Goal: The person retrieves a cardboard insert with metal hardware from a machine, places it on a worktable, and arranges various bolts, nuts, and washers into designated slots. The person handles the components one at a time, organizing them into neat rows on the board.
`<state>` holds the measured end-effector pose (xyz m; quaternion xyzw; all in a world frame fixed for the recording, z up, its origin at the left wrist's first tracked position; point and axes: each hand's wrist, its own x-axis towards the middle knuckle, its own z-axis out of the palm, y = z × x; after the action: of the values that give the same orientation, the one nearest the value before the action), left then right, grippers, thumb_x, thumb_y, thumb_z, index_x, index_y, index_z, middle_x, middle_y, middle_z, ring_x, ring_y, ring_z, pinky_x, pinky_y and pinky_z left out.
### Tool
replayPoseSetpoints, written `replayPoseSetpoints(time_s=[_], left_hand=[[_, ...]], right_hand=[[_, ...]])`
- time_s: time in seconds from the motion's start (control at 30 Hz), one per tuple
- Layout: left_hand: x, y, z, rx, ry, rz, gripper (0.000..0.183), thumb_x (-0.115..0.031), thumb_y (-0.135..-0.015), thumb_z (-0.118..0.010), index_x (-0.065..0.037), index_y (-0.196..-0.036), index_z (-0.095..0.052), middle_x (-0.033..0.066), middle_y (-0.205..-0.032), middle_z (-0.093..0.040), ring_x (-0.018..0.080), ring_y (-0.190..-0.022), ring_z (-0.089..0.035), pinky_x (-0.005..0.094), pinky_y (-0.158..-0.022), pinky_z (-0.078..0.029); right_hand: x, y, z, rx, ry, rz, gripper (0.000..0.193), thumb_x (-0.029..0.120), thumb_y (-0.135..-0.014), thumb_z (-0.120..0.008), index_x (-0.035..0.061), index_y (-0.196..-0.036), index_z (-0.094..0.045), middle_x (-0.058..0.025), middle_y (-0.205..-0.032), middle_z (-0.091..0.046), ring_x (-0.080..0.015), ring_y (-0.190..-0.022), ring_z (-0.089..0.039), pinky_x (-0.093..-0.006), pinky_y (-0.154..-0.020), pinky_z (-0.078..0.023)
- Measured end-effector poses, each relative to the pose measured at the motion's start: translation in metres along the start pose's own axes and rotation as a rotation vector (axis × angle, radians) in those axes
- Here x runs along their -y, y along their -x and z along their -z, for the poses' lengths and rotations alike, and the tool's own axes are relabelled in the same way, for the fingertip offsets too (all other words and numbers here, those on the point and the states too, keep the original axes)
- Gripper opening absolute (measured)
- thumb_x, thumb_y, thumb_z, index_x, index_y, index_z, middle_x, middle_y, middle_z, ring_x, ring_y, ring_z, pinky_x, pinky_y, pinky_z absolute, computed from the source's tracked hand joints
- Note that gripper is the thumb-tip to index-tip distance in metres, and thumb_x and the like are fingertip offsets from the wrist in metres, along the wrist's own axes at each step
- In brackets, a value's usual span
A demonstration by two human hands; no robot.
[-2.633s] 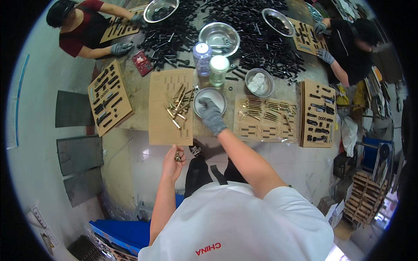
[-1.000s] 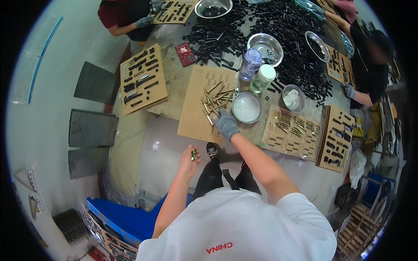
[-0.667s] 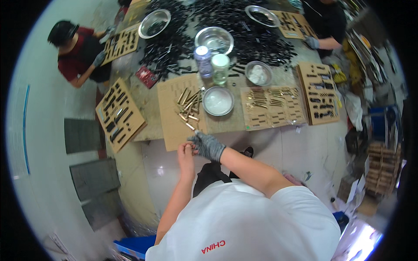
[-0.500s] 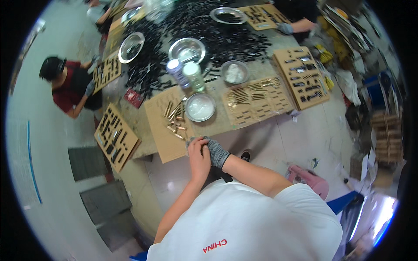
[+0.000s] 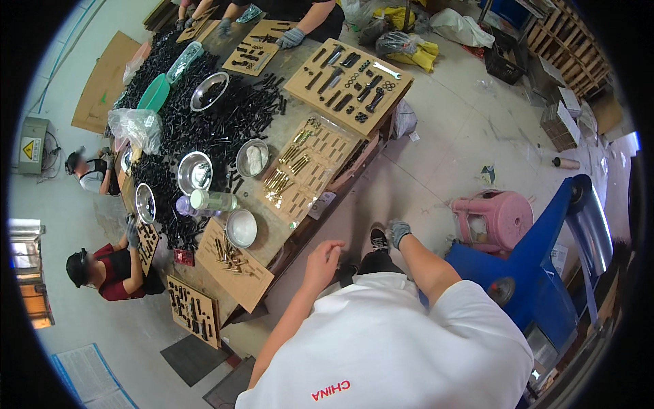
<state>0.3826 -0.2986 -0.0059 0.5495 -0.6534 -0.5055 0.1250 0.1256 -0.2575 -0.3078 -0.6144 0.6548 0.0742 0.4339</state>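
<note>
My left hand (image 5: pixel 323 263), bare and empty, is held in front of my body with its fingers loosely apart. Off the table's near edge, it is closest to a cardboard sheet (image 5: pixel 253 290) carrying a loose pile of brass-coloured bolts (image 5: pixel 231 258). My right hand (image 5: pixel 398 232) wears a grey knit glove and hangs over the floor beside my shoe (image 5: pixel 379 237); its fingers look loosely extended, with nothing visible in them. On the table by the cardboard stand a metal bowl (image 5: pixel 241 228) and a capped bottle (image 5: pixel 212 200). A plastic-covered board (image 5: pixel 320 160) holds rows of brass-coloured bolts.
A heap of black bolts (image 5: pixel 238 116) covers the table's middle. A cardboard board with black parts and a wrench (image 5: pixel 386 69) lies at the far corner. Co-workers in gloves (image 5: pixel 291 38) work around the table. At right are a pink stool (image 5: pixel 501 218) and a blue machine (image 5: pixel 518 273).
My hands have parted: the left was against the gloved right hand, and now they are well apart, the right farther right. The view has turned rightward, showing more floor and the blue machine.
</note>
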Motion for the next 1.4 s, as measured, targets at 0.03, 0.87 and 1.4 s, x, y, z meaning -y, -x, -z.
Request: replayPoseSetpoints(time_s=[0.03, 0.87, 1.4], left_hand=[[-0.001, 0.0, -0.002, 0.029, -0.013, 0.039, 0.024, -0.016, -0.102, -0.055, -0.002, -0.116, -0.069, 0.0096, -0.109, -0.072, 0.0169, -0.102, -0.066, 0.0301, -0.091, -0.05], [0.054, 0.031, 0.021, -0.191, 0.244, 0.27, 0.025, -0.018, -0.105, -0.054, 0.0, -0.119, -0.066, 0.0085, -0.11, -0.072, 0.0152, -0.102, -0.067, 0.0294, -0.09, -0.052], [0.324, 0.115, 0.181, -0.528, 0.529, 0.369, 0.027, -0.02, -0.1, -0.056, -0.002, -0.117, -0.067, 0.0113, -0.106, -0.072, 0.0203, -0.097, -0.069, 0.0343, -0.087, -0.054]], right_hand=[[-0.02, -0.004, -0.004, 0.018, -0.254, -0.181, 0.04, 0.037, -0.098, -0.054, 0.0129, -0.129, -0.058, -0.0078, -0.12, -0.064, -0.0285, -0.108, -0.063, -0.0482, -0.089, -0.052], [-0.007, -0.036, -0.045, 0.285, 0.518, 0.279, 0.036, 0.034, -0.089, -0.059, 0.0074, -0.105, -0.076, -0.0203, -0.112, -0.071, -0.0361, -0.103, -0.069, -0.0475, -0.09, -0.055], [0.332, -0.059, -0.012, 0.187, -1.063, -0.087, 0.022, 0.024, -0.103, -0.059, 0.0077, -0.117, -0.061, -0.0088, -0.093, -0.07, -0.0178, -0.071, -0.069, -0.03, -0.059, -0.059]])
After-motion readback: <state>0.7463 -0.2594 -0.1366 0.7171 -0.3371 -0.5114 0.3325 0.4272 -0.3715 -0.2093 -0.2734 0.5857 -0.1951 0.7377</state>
